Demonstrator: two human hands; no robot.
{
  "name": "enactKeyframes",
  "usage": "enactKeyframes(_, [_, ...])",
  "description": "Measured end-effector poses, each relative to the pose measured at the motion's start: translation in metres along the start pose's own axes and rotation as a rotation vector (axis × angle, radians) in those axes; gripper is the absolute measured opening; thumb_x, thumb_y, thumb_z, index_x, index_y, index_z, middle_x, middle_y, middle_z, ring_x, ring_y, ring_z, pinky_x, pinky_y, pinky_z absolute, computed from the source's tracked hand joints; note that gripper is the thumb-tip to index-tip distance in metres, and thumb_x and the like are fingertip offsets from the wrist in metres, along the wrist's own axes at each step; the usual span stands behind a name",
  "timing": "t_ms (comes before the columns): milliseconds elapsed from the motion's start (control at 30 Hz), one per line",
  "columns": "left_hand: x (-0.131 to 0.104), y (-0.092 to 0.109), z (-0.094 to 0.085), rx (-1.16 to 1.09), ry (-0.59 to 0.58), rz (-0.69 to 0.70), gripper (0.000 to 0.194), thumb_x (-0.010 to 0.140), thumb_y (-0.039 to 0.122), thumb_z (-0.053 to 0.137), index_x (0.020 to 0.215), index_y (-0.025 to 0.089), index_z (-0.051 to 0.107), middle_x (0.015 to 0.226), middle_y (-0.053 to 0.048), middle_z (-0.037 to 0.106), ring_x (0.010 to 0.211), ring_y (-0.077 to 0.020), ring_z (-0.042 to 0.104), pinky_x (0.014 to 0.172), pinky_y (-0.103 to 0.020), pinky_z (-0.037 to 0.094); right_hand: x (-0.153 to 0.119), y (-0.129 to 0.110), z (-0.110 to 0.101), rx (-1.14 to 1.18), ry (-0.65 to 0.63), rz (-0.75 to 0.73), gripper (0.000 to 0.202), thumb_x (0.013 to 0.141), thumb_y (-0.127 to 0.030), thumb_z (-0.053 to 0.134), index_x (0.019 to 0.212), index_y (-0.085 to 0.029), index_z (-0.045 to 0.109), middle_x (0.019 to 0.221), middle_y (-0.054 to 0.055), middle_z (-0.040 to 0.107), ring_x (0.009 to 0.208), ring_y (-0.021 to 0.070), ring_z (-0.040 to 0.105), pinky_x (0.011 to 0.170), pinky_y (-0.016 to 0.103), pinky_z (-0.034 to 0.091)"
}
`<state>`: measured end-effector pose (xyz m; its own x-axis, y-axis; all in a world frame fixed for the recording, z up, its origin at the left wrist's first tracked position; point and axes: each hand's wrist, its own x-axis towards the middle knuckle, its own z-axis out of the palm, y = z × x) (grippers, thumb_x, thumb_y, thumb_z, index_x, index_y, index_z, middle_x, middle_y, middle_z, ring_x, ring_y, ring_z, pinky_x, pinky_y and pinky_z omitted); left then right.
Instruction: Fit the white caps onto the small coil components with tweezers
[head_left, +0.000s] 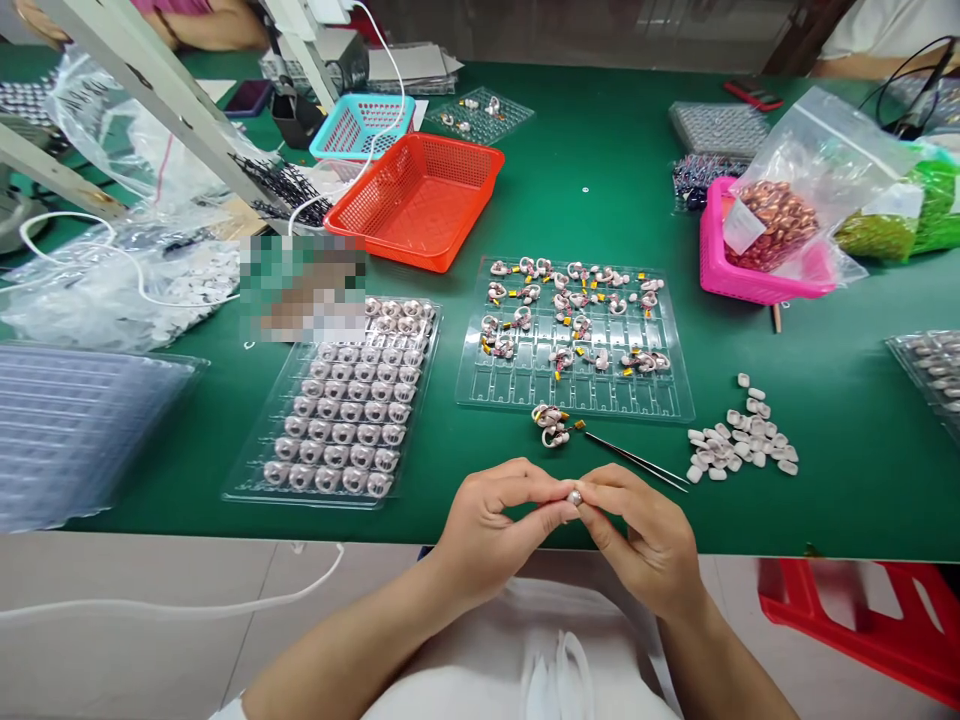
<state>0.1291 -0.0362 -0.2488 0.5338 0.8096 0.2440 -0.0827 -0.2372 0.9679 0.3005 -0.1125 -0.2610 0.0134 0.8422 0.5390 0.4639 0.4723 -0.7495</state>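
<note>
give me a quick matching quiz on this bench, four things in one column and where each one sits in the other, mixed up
Things:
1. tweezers
2. orange basket
3. pink basket
4. small part

Places:
A. pinched between left hand and right hand
B. far right, holding a bag of copper coils
C. on the green mat just in front of the hands
D. behind the full tray of round pieces

Pairs: 1-C, 2-D, 3-B, 4-A

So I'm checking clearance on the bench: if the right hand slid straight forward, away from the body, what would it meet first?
Probably the tweezers lying just beyond the right hand, then the clear parts tray; depth is hard to judge.
</note>
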Motion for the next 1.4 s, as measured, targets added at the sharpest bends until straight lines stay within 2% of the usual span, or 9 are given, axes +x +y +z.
enactKeyframes(167, [0.003,0.005,-0.007,-0.072,-0.062,-0.187,0.006,0.078,0.018,0.081,0.083,0.019,0.084,0.077,-0.006,0.078,0.072,-0.0155,0.068,0.070,-0.024,0.053,0.005,-0.004,-0.008,-0.021,-0.101,0.011,0.024,0.092,-0.003,0.060,0.107,-0.019,0.068,0.094,0.007,0.068,0.082,0.0160,0.065,0.070,0.027,0.054])
enactKeyframes(367, [0.012,0.009,-0.016,-0.273,-0.226,-0.587,0.016,0.065,0.014,0.088,0.079,0.017,0.079,0.071,-0.001,0.077,0.066,-0.0123,0.065,0.062,-0.021,0.051,0.006,-0.003,-0.014,0.060,-0.229,0.023,0.023,0.093,-0.005,0.061,0.108,-0.021,0.068,0.089,0.005,0.071,0.082,0.0154,0.064,0.070,0.026,0.051])
enactKeyframes(533, [0.015,0.005,-0.018,-0.402,-0.272,-0.705,0.026,0.055,0.013,0.093,0.076,0.013,0.076,0.065,-0.001,0.075,0.059,-0.0115,0.064,0.056,-0.021,0.050,0.008,-0.005,-0.015,0.104,-0.265,0.017,0.022,0.093,-0.005,0.061,0.106,-0.020,0.069,0.086,0.004,0.071,0.077,0.0141,0.062,0.067,0.024,0.048])
enactKeyframes(700, [0.012,-0.003,-0.017,-0.479,-0.280,-0.725,0.027,0.052,0.013,0.094,0.069,0.013,0.074,0.064,-0.003,0.076,0.058,-0.0125,0.066,0.056,-0.022,0.050,0.007,-0.005,-0.010,0.133,-0.274,0.038,0.016,0.094,-0.007,0.061,0.098,-0.020,0.070,0.079,0.004,0.070,0.071,0.0138,0.059,0.064,0.025,0.046])
enactKeyframes(900, [0.011,-0.004,-0.019,-0.496,-0.274,-0.688,0.023,0.056,0.013,0.091,0.071,0.013,0.074,0.066,-0.003,0.077,0.061,-0.0140,0.069,0.063,-0.025,0.054,0.003,-0.003,-0.003,0.159,-0.240,0.086,0.016,0.095,-0.010,0.060,0.099,-0.022,0.071,0.082,0.004,0.072,0.073,0.0147,0.063,0.065,0.025,0.048])
enactKeyframes(1033, [0.019,-0.003,-0.022,-0.468,-0.299,-0.637,0.023,0.064,0.019,0.090,0.078,0.013,0.074,0.068,-0.003,0.076,0.063,-0.0138,0.070,0.066,-0.025,0.055,0.001,-0.002,0.000,0.185,-0.166,0.233,0.013,0.096,-0.016,0.061,0.097,-0.023,0.072,0.084,0.003,0.072,0.076,0.0158,0.067,0.069,0.026,0.051])
enactKeyframes(1133, [0.023,-0.003,-0.026,-0.426,-0.338,-0.593,0.028,0.073,0.032,0.086,0.089,0.012,0.074,0.075,-0.005,0.076,0.064,-0.0143,0.070,0.067,-0.027,0.057,-0.002,0.000,-0.001,0.159,-0.056,0.290,0.012,0.096,-0.018,0.063,0.101,-0.025,0.071,0.090,0.003,0.071,0.080,0.0158,0.067,0.071,0.026,0.053])
enactKeyframes(1267, [0.022,-0.002,-0.031,-0.370,-0.341,-0.579,0.037,0.083,0.045,0.076,0.099,0.011,0.075,0.087,-0.009,0.077,0.074,-0.0175,0.072,0.074,-0.031,0.059,-0.005,0.001,-0.001,0.021,0.038,0.267,0.015,0.095,-0.016,0.062,0.104,-0.026,0.069,0.091,0.002,0.069,0.081,0.0150,0.066,0.071,0.025,0.053])
enactKeyframes(1400, [0.018,0.002,-0.032,-0.383,-0.330,-0.578,0.034,0.083,0.042,0.077,0.095,0.011,0.075,0.083,-0.008,0.077,0.076,-0.0175,0.073,0.075,-0.029,0.058,-0.003,0.000,0.000,-0.156,0.052,0.120,0.022,0.093,-0.009,0.059,0.108,-0.024,0.065,0.091,0.002,0.068,0.081,0.0150,0.065,0.073,0.026,0.053])
